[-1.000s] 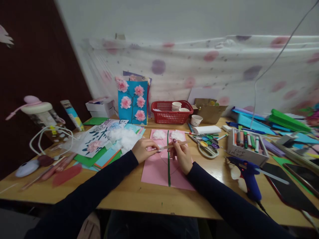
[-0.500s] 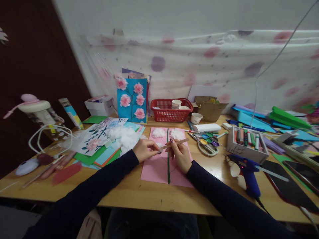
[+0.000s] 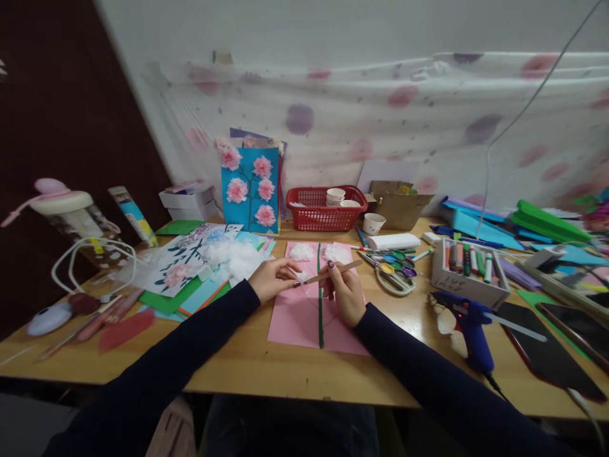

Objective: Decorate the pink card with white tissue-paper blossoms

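Note:
A pink sheet of card (image 3: 292, 324) lies flat on the table, with a dark green strip (image 3: 320, 311) running down its middle. White cotton puffs (image 3: 302, 252) sit at the top on both sides of the strip. Over the card's left edge, my left hand (image 3: 270, 279) pinches a small tuft of cotton (image 3: 301, 277) at its fingertips. My right hand (image 3: 348, 295) is closed around a thin, flat brown stick (image 3: 349, 266), held nearly level. The stick's left end comes up close to the cotton tuft; whether they touch I cannot tell.
Loose cotton (image 3: 238, 257) rests on coloured paper to the left. Scissors (image 3: 392, 282) and paint pots lie right of the card. A blue glue gun (image 3: 471, 330) and a box of markers (image 3: 469, 279) are further right. Behind stands a red basket (image 3: 326, 219).
My left hand has shifted slightly left and up, its fingertips drawing a little apart around the white tuft. The stick stays in my right hand. The whole view has moved slightly.

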A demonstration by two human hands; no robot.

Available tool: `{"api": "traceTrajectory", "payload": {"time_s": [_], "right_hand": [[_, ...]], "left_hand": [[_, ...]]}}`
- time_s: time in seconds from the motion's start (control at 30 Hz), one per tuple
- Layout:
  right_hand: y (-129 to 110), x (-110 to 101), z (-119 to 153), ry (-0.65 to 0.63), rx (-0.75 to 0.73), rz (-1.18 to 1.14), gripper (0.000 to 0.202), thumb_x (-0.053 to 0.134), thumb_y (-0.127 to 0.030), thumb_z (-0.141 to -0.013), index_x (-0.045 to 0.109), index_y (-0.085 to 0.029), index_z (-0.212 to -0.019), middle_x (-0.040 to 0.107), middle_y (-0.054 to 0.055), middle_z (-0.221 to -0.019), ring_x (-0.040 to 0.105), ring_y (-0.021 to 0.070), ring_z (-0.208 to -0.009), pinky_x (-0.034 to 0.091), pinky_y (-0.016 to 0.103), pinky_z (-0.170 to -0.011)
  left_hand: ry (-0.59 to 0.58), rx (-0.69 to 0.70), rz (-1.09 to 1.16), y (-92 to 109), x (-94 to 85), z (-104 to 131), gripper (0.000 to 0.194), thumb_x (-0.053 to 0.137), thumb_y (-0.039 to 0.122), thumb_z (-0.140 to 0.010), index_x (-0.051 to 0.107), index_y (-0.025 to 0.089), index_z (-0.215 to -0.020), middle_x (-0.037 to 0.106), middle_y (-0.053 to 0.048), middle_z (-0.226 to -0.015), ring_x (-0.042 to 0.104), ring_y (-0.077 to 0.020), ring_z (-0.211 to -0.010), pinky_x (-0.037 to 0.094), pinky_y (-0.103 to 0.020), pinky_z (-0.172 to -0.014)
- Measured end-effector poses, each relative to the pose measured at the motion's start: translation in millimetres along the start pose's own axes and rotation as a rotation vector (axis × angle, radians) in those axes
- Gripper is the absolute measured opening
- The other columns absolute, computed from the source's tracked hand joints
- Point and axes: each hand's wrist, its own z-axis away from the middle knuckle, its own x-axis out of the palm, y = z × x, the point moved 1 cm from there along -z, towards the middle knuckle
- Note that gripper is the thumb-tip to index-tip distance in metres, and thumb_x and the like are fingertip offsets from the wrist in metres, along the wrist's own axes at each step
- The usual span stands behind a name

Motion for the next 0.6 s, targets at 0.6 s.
{"api": "traceTrajectory", "payload": {"time_s": [0.6], "right_hand": [[-1.3, 1.2, -2.3, 0.035, 0.08, -0.14, 0.042, 0.053, -0.057, -0.077, 0.056, -0.016, -0.072, 0.051, -0.004, -0.046, 0.043, 0.0066, -0.032, 0.032, 0.017, -0.03]], "left_hand": [[-0.144, -0.059, 0.297, -6.0, 1.8, -1.7, 0.039, 0.075, 0.015, -0.062, 0.053, 0.013, -0.094, 0.069, -0.004, -0.076, 0.068, -0.0158, -0.074, 0.05, -0.032, -0.079]]}}
